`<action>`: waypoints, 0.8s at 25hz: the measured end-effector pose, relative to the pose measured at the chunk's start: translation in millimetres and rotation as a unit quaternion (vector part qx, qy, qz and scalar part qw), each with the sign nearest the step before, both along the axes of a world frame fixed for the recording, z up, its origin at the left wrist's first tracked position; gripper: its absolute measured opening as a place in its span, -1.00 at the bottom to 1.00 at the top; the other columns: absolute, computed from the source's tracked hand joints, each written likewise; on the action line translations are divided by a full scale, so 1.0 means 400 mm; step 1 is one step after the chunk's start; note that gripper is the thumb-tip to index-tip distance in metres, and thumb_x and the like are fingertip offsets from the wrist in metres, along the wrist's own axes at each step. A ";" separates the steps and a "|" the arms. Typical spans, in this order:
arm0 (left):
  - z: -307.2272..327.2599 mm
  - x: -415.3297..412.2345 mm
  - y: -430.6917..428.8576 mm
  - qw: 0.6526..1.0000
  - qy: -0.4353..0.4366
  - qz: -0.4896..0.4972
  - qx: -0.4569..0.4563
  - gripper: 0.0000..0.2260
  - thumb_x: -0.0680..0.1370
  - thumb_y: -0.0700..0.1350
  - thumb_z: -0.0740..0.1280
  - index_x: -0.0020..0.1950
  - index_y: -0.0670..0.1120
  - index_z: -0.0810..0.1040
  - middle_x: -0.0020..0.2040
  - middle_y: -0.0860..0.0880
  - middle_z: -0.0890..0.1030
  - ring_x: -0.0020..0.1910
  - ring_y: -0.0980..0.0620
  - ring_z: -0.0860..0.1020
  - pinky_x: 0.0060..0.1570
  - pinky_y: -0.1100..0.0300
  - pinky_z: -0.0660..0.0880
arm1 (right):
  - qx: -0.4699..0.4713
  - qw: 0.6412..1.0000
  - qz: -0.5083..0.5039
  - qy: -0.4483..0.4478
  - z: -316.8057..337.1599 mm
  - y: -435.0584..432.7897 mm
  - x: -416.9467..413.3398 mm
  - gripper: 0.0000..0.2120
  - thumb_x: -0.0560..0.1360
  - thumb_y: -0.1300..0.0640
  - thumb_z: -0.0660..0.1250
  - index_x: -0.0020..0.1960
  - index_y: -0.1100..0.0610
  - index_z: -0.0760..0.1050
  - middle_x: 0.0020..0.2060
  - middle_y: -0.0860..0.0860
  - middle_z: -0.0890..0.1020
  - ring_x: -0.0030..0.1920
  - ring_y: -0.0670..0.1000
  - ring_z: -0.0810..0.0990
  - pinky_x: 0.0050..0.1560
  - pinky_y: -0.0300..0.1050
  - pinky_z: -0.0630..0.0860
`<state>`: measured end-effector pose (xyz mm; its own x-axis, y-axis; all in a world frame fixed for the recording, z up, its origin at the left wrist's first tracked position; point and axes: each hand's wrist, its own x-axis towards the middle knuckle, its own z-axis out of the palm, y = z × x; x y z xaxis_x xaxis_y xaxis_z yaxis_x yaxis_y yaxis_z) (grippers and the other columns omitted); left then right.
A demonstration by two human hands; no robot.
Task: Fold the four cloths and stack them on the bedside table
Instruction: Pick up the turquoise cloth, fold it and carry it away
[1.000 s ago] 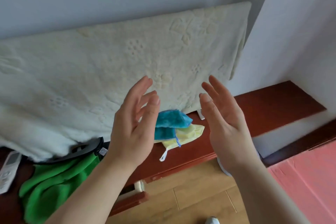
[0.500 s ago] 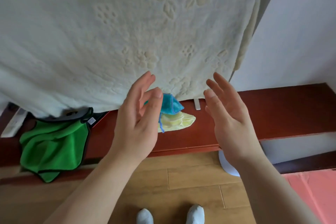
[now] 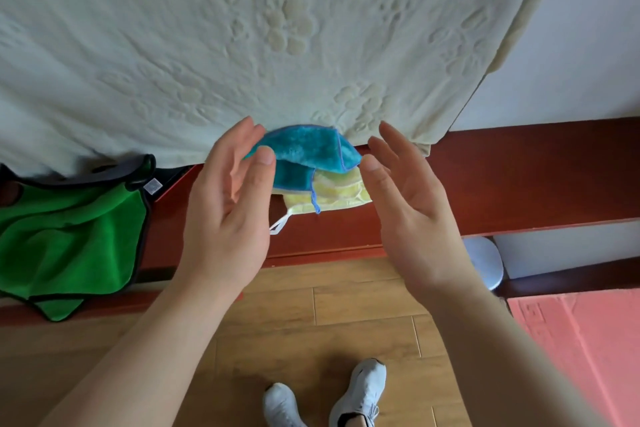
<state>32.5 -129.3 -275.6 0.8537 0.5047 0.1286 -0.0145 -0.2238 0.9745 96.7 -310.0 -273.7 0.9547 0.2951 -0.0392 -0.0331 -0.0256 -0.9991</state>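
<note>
Both hands are hovering with fingers spread apart, holding nothing: the left hand [image 3: 225,204] and right hand [image 3: 412,208] are flanking the blue cloth [image 3: 304,152], which is lying folded atop the yellow cloth [image 3: 339,194] near the tabletop's [image 3: 519,177] front edge.

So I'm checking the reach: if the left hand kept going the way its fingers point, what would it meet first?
Probably the blue cloth atop the yellow cloth; the left hand fingertips already overlap its edge, though depth is unclear.

We see fluffy blue cloth [image 3: 304,149], glossy red-brown wooden table [image 3: 519,180], embossed cream blanket [image 3: 242,45], matt plank floor [image 3: 311,329].
</note>
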 end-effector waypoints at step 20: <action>-0.335 0.187 0.214 0.990 0.132 0.020 0.052 -0.54 0.66 0.03 0.32 0.56 0.01 0.41 0.33 0.15 0.52 0.18 0.49 0.52 0.09 0.57 0.41 | -0.129 0.991 -0.018 0.002 -0.297 0.115 0.166 -0.43 0.54 -0.26 0.40 0.51 -0.26 0.36 0.25 -0.39 0.60 0.39 -0.23 0.50 0.46 0.02 0.44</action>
<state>107.2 -43.8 -409.7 0.8439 0.5348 -0.0423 0.2479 -0.3189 0.9148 163.1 -263.9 -392.5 0.9640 0.2408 -0.1130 -0.0427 -0.2792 -0.9593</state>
